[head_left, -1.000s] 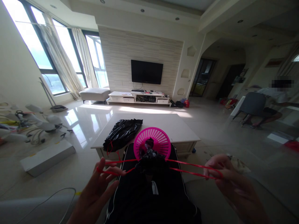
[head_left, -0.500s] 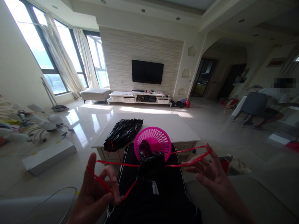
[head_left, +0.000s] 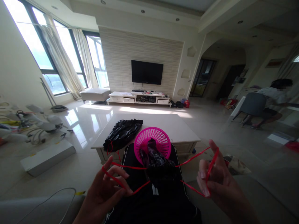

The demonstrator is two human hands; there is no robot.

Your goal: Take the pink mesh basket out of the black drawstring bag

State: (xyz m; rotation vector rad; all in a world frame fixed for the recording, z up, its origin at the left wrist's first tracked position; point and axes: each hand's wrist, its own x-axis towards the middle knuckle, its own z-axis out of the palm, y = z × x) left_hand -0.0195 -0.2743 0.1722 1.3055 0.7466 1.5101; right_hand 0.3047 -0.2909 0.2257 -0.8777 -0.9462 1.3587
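Observation:
A black plastic drawstring bag (head_left: 158, 163) hangs between my hands, above my lap, with red drawstrings drawn out to both sides. My left hand (head_left: 106, 188) has a loop of the left drawstring (head_left: 130, 166) around its raised index finger and pinched lower down near the thumb. On the other side, my right hand (head_left: 217, 177) holds the right drawstring (head_left: 192, 157) in the same way, looped over the index finger and gripped at the thumb. Behind the bag, a pink plastic basket (head_left: 153, 132) leans at the table's near edge, its lower part covered by the bag.
Another black bag with red strings (head_left: 123, 132) lies on the white coffee table (head_left: 168, 121). A long white box (head_left: 49, 160) rests on the floor at left. A person (head_left: 268, 99) sits on a grey chair (head_left: 253, 104) at right.
My left hand has moved right. My right thumb and fingers have closed on the drawstring, spreading it into a loop. The bag has shifted slightly right.

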